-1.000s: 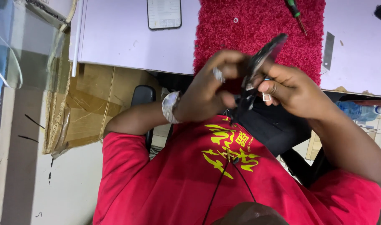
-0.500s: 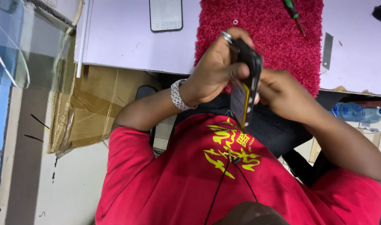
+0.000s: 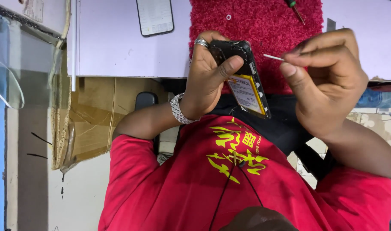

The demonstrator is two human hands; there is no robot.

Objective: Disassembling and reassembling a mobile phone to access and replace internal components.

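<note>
The left hand [image 3: 206,79], at about ten o'clock from the middle of the view, is curled tightly around an opened black phone [image 3: 242,77]; its thumb presses across the upper part of the phone's back, the other fingers wrap behind it, and a silver ring [image 3: 201,42] sits on one finger; a sparkling silver bracelet [image 3: 177,109] circles the wrist; the right hand [image 3: 326,81], at two o'clock, is closed to a pinch, thumb and forefinger pressed together on a thin pale pin-like tool [image 3: 273,57] whose free tip points toward nine o'clock and ends just beside the phone's top edge, whether touching it I cannot tell; the phone stands tilted, its back cover off, showing a flat battery [image 3: 247,94] with a yellow border and a pale grey label, too small to tell more; it is held in the air above the near edge of the desk, between the two hands; at twelve o'clock a second phone [image 3: 155,16] lies flat with a light screen on a white desk [image 3: 114,42]; beside it a shaggy red mat [image 3: 264,25] covers the desk, with a small white ring [image 3: 228,17] on it and a green-handled screwdriver [image 3: 294,7] at one o'clock; at nine o'clock brown cardboard [image 3: 88,119] leans under the desk, and a clear glass panel [image 3: 16,64] stands beyond it; at six o'clock the person's red shirt [image 3: 195,188] with a yellow print fills the lower view; the floor is pale
</note>
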